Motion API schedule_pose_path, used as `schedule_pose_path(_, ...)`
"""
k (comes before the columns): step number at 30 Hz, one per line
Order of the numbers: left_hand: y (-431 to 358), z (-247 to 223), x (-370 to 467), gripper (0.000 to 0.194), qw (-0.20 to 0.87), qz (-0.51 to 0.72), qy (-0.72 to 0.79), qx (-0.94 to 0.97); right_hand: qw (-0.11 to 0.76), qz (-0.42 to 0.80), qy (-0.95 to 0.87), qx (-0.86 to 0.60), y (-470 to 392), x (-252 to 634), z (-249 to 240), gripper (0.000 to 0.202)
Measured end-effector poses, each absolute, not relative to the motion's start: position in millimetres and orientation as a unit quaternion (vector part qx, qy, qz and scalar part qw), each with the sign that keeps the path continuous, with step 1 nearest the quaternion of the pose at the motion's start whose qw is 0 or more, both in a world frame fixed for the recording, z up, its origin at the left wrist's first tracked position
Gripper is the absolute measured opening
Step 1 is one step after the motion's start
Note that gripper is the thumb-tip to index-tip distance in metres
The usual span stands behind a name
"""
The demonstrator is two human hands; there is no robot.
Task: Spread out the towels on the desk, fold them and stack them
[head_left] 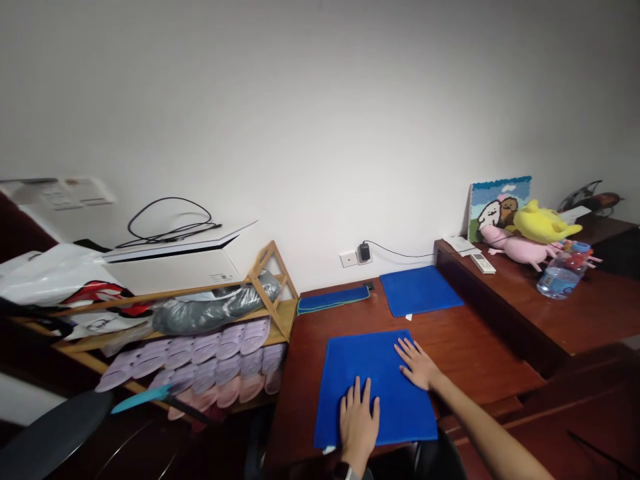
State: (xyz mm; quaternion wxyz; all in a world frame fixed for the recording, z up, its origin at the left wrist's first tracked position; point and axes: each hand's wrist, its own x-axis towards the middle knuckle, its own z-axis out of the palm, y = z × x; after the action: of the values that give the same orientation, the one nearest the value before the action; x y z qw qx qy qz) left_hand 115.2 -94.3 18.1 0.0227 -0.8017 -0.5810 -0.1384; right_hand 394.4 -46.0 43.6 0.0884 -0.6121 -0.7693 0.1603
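A blue cloth (pixel 383 373) lies spread flat on the brown wooden desk (pixel 300 393). My left hand (pixel 359 417) rests on its lower middle part, palm down with fingers apart, a watch band at the wrist. Near the cloth's upper right edge, my right hand (pixel 417 365) lies flat with spread fingers. Neither hand grips anything. Behind, toward the wall, another blue cloth (pixel 420 290) lies flat, and a folded blue cloth with a green edge (pixel 333 299) is at the back left.
On the left, a wooden rack (pixel 283 310) holds slippers (pixel 230 341) and bags. A raised surface on the right bears a water bottle (pixel 560 277), plush toys (pixel 537 223), a remote (pixel 483 263) and a picture (pixel 495 200). A black charger (pixel 365 251) is plugged into the wall.
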Motion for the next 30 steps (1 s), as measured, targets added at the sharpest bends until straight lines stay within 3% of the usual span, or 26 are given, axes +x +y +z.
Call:
schedule_pose_path(8,-78,18,80,0.056,0.002,-0.118,-0.577,-0.808,0.103,0.129,-0.631,-0.758,-32,374,21,0.072)
schedule_pose_path(18,-73,18,92,0.055,0.018,-0.128,-0.578,-0.805,0.101,0.119,-0.650,-0.743,-1,398,21,0.069)
schedule_pose_path(24,-29,41,170,0.054,-0.010,-0.174,-0.476,-0.862,0.121,0.091,-0.669,-0.728,-1,399,16,0.065)
schedule_pose_path(30,32,30,237,0.054,-0.063,-0.129,-0.425,-0.894,0.110,0.100,-0.675,-0.722,6,401,16,0.064)
